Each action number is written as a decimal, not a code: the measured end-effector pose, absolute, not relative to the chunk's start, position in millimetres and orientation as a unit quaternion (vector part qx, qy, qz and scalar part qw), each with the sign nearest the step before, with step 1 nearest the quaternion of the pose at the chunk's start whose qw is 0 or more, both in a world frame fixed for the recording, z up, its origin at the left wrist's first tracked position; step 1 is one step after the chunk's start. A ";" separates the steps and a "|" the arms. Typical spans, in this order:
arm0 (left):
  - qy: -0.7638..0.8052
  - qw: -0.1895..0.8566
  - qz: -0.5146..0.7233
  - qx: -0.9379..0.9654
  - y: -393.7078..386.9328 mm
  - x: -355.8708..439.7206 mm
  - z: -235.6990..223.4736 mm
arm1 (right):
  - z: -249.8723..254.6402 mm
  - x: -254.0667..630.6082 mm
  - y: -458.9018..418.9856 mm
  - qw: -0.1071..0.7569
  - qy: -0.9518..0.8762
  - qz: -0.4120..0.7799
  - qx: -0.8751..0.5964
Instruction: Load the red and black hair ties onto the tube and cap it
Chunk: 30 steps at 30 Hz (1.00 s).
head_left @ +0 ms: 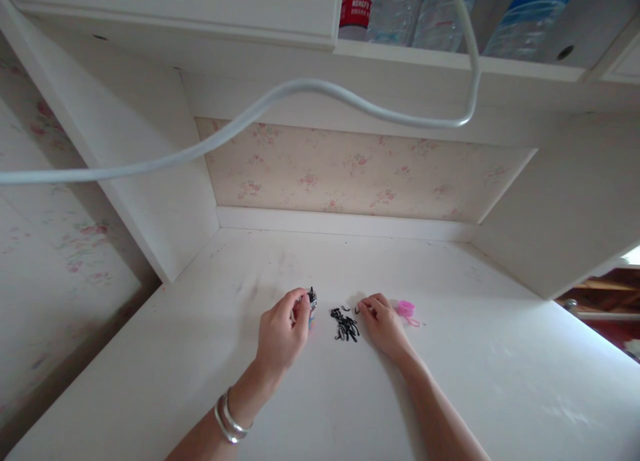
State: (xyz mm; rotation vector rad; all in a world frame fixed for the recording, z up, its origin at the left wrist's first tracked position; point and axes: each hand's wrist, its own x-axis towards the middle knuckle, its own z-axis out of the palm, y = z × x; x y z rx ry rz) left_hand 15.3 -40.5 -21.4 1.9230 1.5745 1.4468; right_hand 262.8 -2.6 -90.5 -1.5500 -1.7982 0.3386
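Note:
My left hand is curled round a small clear container that stands on the white desk, with black bits showing at its top. A little pile of small black elastic bands lies between my hands. My right hand rests on the desk just right of the pile, its fingers bent and pinched together at a stray band. A small pink lid lies right behind that hand. Two silver bangles sit on my left wrist.
A white cable hangs across the view above the desk. White side panels wall in the desk left and right, with flowered wallpaper behind. Water bottles stand on the shelf overhead.

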 end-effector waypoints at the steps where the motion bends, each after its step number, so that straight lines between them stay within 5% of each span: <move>1: 0.546 0.130 0.499 0.660 -40.2 14.8 -21.1 | -89.8 262.5 -2.9 0.362 -0.699 0.131 -0.603; 19: 0.555 0.106 0.493 0.661 -39.0 10.7 -20.8 | -87.2 262.3 -4.5 0.358 -0.701 0.133 -0.602; 24: 0.546 0.035 0.485 0.683 -36.6 15.8 -20.5 | -81.5 254.5 -7.5 0.428 -0.683 0.107 -0.582; 30: 0.554 0.163 0.473 0.665 -35.4 24.0 -30.9 | -55.6 218.9 -19.3 0.529 -0.660 0.080 -0.527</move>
